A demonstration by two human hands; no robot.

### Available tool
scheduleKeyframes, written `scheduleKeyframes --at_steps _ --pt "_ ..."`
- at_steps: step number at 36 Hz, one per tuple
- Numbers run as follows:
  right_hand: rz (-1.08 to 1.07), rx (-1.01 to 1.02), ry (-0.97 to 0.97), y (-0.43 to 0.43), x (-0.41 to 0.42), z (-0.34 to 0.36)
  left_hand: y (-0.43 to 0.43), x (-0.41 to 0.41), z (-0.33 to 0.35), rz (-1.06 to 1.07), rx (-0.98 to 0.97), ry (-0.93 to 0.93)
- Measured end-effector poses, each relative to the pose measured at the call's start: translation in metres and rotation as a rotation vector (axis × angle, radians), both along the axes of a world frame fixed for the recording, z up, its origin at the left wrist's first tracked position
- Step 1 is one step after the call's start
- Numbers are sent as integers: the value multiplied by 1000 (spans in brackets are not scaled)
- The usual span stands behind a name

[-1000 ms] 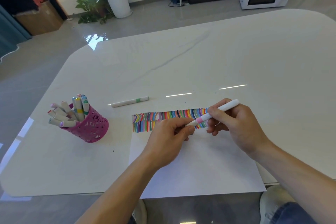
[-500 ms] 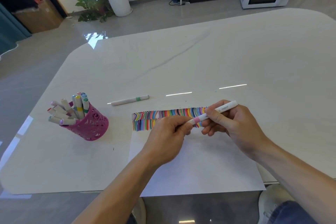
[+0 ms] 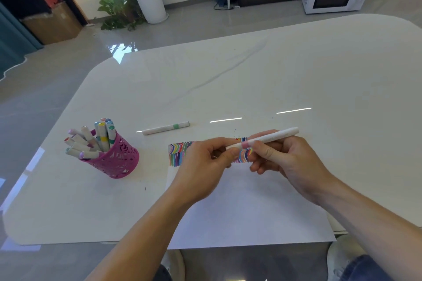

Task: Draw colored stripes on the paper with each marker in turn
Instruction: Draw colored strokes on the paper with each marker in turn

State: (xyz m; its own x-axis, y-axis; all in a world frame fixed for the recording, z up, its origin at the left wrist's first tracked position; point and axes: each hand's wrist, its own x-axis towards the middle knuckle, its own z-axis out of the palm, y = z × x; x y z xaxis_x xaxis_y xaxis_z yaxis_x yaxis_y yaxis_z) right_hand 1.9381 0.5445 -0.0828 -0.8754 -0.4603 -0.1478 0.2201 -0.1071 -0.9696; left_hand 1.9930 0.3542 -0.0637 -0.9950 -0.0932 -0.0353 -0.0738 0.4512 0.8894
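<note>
Two hands' grips clasp one pink-banded marker [image 3: 265, 141] above paper [image 3: 246, 212] on a glossy white table [image 3: 296, 70].

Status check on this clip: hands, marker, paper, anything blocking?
Both hands on pink-banded marker: right hand grips barrel, left hand pinches cap end. Tip off paper. Stripe row partly hidden behind hands. Nothing blocking.

Two bare forearms, no sleeves, watch or rings visible; left hand [image 3: 205, 166] and right hand [image 3: 290, 164] uncovered. Blue denim trouser leg [image 3: 365, 269] at lower right; white shoes [image 3: 342, 255] near bottom edge
</note>
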Motion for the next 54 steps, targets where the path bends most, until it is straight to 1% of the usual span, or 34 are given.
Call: scheduleKeyframes --at_steps 3,6,8,10,15,17,19,21,27,31,34,41,46,54 --pt "-38 44 10 1 -2 -3 -9 -1 5 112 134 51" --pt "-28 81 10 0 -1 -4 -19 -1 13 228 288 97" --pt "-3 115 26 -1 2 -5 -26 0 18 289 332 127" --pt "21 151 49 -4 4 -6 -35 2 20 349 333 158" --pt "86 237 122 -11 10 -9 -50 10 30 457 203 285" --pt "124 278 151 -13 11 -11 -54 16 36 490 81 346" --pt "162 321 188 -14 13 -12 -59 22 40 512 -81 415" --pt "189 350 208 -16 15 -13 -65 29 43 538 -188 473" --pt "237 416 258 -20 20 -16 -89 42 57 696 -338 651" --pt "244 442 282 -22 21 -16 -109 48 62 795 -377 705" --pt "245 448 290 -24 21 -16 -122 53 63 821 -411 690" --pt "250 460 284 -24 21 -16 -133 56 52 772 -435 465" --pt "248 463 281 -23 20 -15 -133 54 50 782 -423 392" --pt "247 457 268 -23 20 -15 -140 50 38 781 -511 252"
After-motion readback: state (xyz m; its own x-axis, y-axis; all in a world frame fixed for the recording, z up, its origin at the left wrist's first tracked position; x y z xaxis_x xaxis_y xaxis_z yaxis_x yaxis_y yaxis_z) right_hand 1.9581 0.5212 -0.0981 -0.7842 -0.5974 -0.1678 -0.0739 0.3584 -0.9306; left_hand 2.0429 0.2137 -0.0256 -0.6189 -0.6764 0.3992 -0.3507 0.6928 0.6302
